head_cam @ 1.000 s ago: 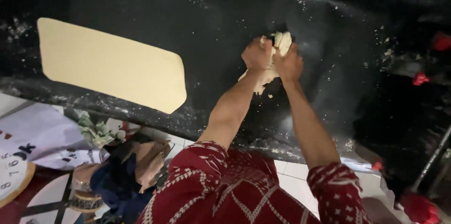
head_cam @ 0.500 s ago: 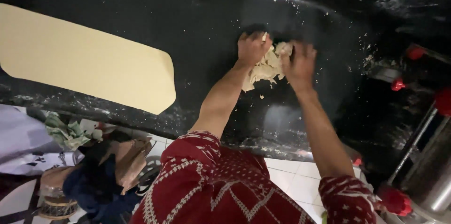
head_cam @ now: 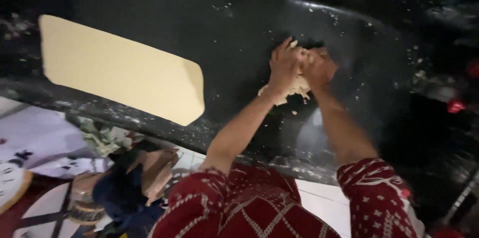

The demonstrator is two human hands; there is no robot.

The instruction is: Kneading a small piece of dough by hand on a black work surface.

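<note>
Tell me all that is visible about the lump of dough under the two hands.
The dough is a pale cream, rough lump with ragged, crumbly edges, lying on the dark, flour-speckled counter. The left hand and the right hand press on its top together and hide most of it, so only its lower edge shows. Small crumbs lie around it. It is apart from the flat rolled sheet to its left.

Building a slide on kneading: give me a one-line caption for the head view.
Left hand and right hand press a dough lump on a black counter, beside a rolled dough sheet.
</note>
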